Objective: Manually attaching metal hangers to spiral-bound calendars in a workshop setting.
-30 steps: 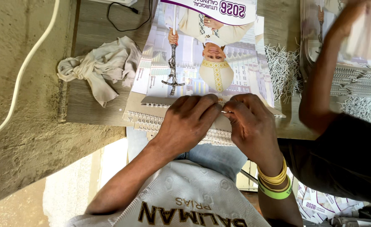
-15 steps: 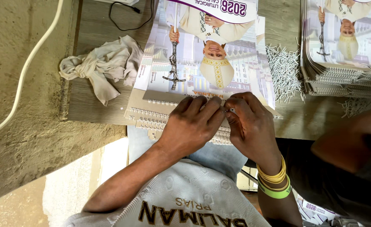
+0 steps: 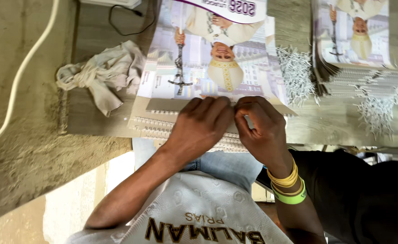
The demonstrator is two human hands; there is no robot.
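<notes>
A printed wall calendar (image 3: pixel 217 58) with a picture of a robed figure lies on the wooden table (image 3: pixel 95 122), on a pile of similar sheets with white wire binding (image 3: pixel 156 126) along the near edge. My left hand (image 3: pixel 203 126) rests fingers-down on that edge. My right hand (image 3: pixel 262 129), with yellow and green bangles on the wrist, meets it fingertip to fingertip. Both hands pinch the edge at the binding. What sits between the fingertips is hidden.
A crumpled beige rag (image 3: pixel 104 74) lies to the left of the calendar. White wire combs (image 3: pixel 296 72) are heaped to its right, beside a stack of calendars (image 3: pixel 357 40). A white cable (image 3: pixel 23 72) crosses the concrete surface. Another person's dark sleeve (image 3: pixel 366 194) is at the lower right.
The other person's arm has pulled back from the upper right, uncovering the stack of calendars. My hands stay pinched together on the calendar's near edge.
</notes>
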